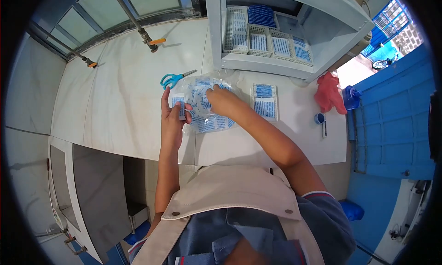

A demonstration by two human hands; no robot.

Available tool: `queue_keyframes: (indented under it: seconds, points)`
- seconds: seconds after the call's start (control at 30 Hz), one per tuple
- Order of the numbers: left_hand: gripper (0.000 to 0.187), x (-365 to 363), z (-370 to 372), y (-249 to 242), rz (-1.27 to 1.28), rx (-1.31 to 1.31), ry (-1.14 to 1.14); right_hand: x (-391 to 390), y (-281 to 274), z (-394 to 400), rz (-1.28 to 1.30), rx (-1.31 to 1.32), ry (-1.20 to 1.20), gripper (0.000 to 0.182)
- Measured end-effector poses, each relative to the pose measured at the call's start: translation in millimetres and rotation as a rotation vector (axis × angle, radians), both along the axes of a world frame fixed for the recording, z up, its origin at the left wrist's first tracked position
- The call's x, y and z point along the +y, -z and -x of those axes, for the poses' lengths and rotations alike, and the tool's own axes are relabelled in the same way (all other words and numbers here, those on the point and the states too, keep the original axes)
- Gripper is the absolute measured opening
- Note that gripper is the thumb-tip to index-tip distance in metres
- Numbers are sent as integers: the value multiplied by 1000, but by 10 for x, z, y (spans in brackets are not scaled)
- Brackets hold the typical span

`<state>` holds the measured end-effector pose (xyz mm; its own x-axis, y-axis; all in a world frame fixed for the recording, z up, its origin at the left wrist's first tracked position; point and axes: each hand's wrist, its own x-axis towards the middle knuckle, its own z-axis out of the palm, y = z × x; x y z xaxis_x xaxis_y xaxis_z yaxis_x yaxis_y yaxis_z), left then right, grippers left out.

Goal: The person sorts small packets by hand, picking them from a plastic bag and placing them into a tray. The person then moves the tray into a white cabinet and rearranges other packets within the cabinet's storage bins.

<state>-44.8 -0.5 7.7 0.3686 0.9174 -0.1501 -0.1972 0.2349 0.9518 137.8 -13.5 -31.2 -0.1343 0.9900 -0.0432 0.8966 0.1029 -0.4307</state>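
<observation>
Clear plastic bag of small blue-printed sachets [207, 109], lying on the white surface [124, 104] just in front of the shelf unit [276, 65]. Right hand [222, 100] reaching into the bag, fingers curled among the sachets; whether anything is gripped cannot be told. Left hand [172, 115] at the bag's left edge, fingers closed around a small stack of sachets [178, 104]. Blue-handled scissors [172, 79] lying just behind the bag. Two flat sachet packs [264, 100] just right of it. White baskets of sachets [267, 42] on the shelf. Red cloth [329, 92] farther right.
</observation>
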Motion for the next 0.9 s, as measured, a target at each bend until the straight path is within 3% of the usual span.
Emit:
queue_keyframes:
  seconds: [0.17,0.3,0.37,0.5,0.7,0.77,0.9]
  points:
    - [46,-39,-96,36,97,-54,67,38,80,-34,61,6,161,42]
    - [53,-66,-155,22,130,-77,65,-8,179,-85,31,41,107,48]
    - [55,-72,-169,14,101,-59,106,-63,194,-51,-267,113,228,44]
    - [53,-23,-110,115,143,-52,143,38,231,-63,-122,76,218,44]
    - [36,-46,-75,136,120,-61,33,-38,205,-112,-143,284,199,18]
    - [33,-54,-81,161,68,-33,34,-55,223,-125,-257,462,198,12]
    - [33,-2,-146,253,-48,-11,-36,-66,6,-319,-110,588,262,17]
